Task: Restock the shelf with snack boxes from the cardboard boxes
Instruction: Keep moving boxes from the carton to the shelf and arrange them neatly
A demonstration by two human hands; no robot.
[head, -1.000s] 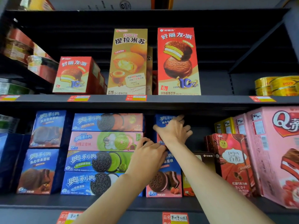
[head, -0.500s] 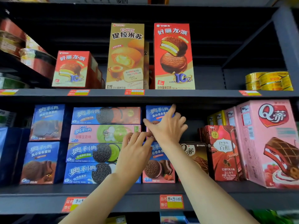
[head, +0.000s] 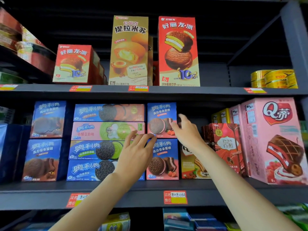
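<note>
Your left hand (head: 135, 153) lies before the lower snack box (head: 164, 160); your right hand (head: 186, 130) seemingly touches the upper snack box (head: 160, 118) stacked on it.

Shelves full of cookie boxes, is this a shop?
Most likely a shop. Dark shelves carry red price tags on their front edges, and many matching snack boxes stand stacked in rows facing out.

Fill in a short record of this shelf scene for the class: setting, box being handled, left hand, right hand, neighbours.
setting: shop shelf stocked with snack boxes
handled box: upper blue strawberry box, stacked on a matching box
left hand: fingertips at its lower left corner
right hand: fingers at its right edge
neighbours: flat cookie boxes left, red box right
</note>
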